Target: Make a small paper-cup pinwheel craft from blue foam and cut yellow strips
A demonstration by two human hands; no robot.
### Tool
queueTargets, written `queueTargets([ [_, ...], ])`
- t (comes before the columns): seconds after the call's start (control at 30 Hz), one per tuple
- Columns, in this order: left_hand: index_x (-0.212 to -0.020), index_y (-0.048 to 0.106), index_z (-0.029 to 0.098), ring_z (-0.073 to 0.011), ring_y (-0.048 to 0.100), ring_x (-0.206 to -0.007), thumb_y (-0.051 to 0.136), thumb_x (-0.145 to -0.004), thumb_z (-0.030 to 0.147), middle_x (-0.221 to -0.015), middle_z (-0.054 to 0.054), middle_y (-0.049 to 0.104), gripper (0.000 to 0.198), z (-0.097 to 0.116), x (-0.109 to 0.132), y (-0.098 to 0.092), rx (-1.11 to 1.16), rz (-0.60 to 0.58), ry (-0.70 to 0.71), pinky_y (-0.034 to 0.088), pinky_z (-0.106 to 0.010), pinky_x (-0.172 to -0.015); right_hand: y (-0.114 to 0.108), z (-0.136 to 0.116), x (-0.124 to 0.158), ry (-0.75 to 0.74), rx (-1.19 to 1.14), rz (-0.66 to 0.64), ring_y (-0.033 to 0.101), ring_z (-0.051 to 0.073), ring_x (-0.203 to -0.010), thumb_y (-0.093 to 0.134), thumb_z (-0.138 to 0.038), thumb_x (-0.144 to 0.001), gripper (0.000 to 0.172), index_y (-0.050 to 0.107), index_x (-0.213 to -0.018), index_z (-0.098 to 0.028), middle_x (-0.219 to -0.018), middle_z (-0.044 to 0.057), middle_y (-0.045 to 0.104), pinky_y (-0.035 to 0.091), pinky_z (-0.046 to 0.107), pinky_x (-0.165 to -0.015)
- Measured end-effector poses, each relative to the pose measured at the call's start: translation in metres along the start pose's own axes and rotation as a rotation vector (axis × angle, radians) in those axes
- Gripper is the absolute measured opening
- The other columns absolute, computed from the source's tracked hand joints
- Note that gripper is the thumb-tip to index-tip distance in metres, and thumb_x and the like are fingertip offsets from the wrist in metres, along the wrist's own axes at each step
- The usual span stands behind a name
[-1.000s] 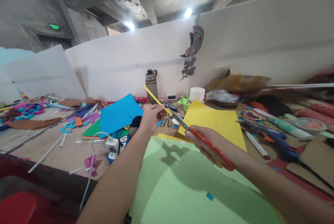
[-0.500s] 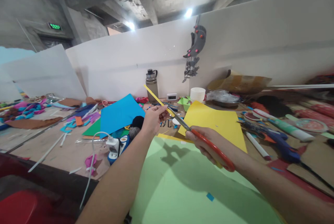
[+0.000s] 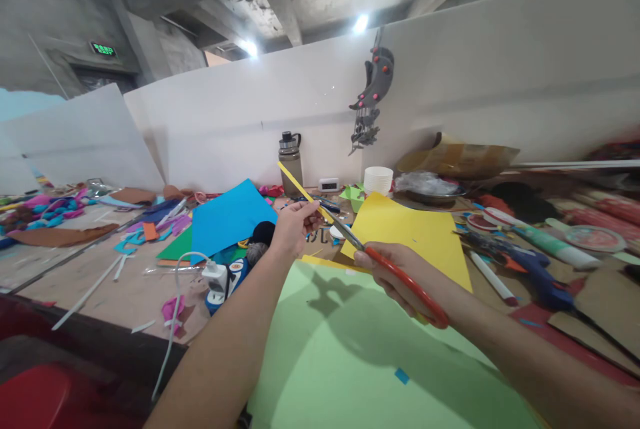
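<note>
Between the thumb and fingers of my left hand (image 3: 296, 226) is a narrow yellow paper strip (image 3: 294, 179), its free end pointing up and to the left. My right hand (image 3: 400, 272) is closed around the red handles of a pair of scissors (image 3: 407, 289). The metal blades reach up-left to the strip's lower end, close to my left fingertips; whether they are parted is hard to make out. Below both hands lies a light green sheet (image 3: 330, 362) with their shadows across it and a small blue paper scrap (image 3: 401, 376) on top.
A yellow sheet (image 3: 400, 222) lies beyond my right hand, a blue sheet (image 3: 225, 216) left of my left hand. A power strip (image 3: 233, 279) with a white cable sits by my left forearm. A bottle (image 3: 290, 162) stands behind. A blue glue gun (image 3: 540, 276) is at right.
Both hands, the yellow strip and the scissors hold almost the same position. The whole view has shifted very slightly.
</note>
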State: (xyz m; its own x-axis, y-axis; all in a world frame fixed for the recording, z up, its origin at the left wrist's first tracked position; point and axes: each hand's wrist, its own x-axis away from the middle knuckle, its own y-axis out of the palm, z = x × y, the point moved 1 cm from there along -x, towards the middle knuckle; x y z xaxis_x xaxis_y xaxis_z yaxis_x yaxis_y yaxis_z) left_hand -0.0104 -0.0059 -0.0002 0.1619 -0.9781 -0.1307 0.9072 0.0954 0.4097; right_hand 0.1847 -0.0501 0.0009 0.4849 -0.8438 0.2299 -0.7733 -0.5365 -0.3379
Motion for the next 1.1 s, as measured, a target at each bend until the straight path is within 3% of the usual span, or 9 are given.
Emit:
queueTargets([
  [1.1,-0.064,0.057,0.012,-0.0062,0.053,-0.049,0.077,-0.061,0.024,-0.058,-0.001,0.060,0.023,-0.0008,-0.0009,-0.0011,-0.014,0.003,-0.006,0.043,-0.018,-0.050,0.0054,0.0005,0.0007,0.044,-0.015,0.045,0.034,0.007,-0.029,0.055,-0.058,-0.074,0.038,0.047,-0.071,-0.021,-0.039,-0.009,0.035,0.029,0.018,-0.023],
])
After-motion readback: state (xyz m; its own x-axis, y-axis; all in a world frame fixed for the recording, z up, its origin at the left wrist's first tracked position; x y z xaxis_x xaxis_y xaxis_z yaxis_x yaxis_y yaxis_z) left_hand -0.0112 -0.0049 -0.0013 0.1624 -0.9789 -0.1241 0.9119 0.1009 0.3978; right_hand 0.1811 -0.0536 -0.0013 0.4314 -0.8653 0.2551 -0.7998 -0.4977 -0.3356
